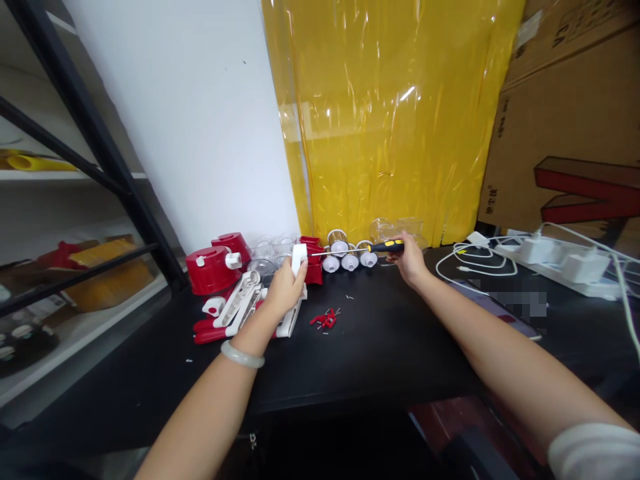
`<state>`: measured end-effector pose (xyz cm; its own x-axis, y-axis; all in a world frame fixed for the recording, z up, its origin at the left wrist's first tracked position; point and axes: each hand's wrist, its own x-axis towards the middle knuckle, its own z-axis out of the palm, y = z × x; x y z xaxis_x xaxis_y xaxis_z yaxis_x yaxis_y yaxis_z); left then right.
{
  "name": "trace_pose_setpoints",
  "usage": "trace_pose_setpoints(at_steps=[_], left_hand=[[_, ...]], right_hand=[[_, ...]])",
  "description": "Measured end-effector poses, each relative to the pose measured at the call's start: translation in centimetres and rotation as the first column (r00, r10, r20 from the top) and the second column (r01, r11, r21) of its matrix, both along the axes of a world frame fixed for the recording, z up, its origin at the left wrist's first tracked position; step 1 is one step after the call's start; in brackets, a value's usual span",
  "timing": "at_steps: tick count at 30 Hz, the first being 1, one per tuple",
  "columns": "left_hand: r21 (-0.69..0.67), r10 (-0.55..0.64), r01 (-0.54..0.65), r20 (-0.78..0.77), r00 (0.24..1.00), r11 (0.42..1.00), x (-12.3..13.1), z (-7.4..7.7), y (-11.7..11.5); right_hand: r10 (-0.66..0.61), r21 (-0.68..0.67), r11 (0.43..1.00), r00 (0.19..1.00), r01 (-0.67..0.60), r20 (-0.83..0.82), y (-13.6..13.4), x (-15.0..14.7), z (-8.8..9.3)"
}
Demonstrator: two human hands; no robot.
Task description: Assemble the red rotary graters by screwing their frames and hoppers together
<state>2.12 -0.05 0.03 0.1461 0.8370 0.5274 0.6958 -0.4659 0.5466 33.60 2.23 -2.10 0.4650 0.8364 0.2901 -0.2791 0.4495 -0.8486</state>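
My left hand (pixel 286 288) is closed round a small white plastic part (pixel 299 253), holding it up over the black table. In my right hand (pixel 412 260) is a screwdriver (pixel 384 247) with a black and yellow handle, gripped by the handle's end. Its long shaft points left, and the tip meets or nearly meets the white part; I cannot tell which. Below my left hand lie white and red plastic handles (pixel 241 300). Small red pieces and screws (pixel 326 319) lie in a little pile to the right of that hand.
Red round housings (pixel 213 270) stand at the back left beside clear plastic cups (pixel 273 248). Several white and metallic cylinders (pixel 350 260) line the yellow plastic sheet (pixel 385 133). At right are white cables (pixel 480 257), a power strip (pixel 565 267) and a tablet (pixel 495 310).
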Motion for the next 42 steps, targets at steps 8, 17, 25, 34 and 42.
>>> trace_pose_setpoints(at_steps=[8, 17, 25, 34, 42], left_hand=[[0.029, 0.019, -0.017, -0.083, 0.996, 0.999, -0.1, 0.5, -0.4], [0.031, 0.006, -0.005, -0.057, 0.998, 0.999, -0.1, 0.2, -0.1], [0.002, -0.007, 0.007, -0.062, 0.998, 1.000, 0.0, 0.3, -0.3], [0.015, 0.005, -0.005, -0.037, 0.999, 1.000, -0.2, 0.1, 0.1], [0.050, -0.012, 0.012, -0.016, 1.000, 0.999, -0.3, -0.1, 0.3]], right_hand=[[-0.019, 0.010, 1.000, 0.994, 0.018, 0.107, 0.2, 0.1, -0.3], [0.163, 0.009, 0.986, 0.978, -0.164, -0.128, -0.5, -0.3, 0.5], [0.175, 0.000, 0.984, 0.960, -0.179, -0.219, -1.0, -0.1, 0.8], [0.081, -0.017, 0.997, 0.997, -0.081, 0.005, -0.2, -0.1, 0.1], [0.126, 0.004, 0.992, 0.992, -0.126, -0.011, -0.6, -0.2, 0.4]])
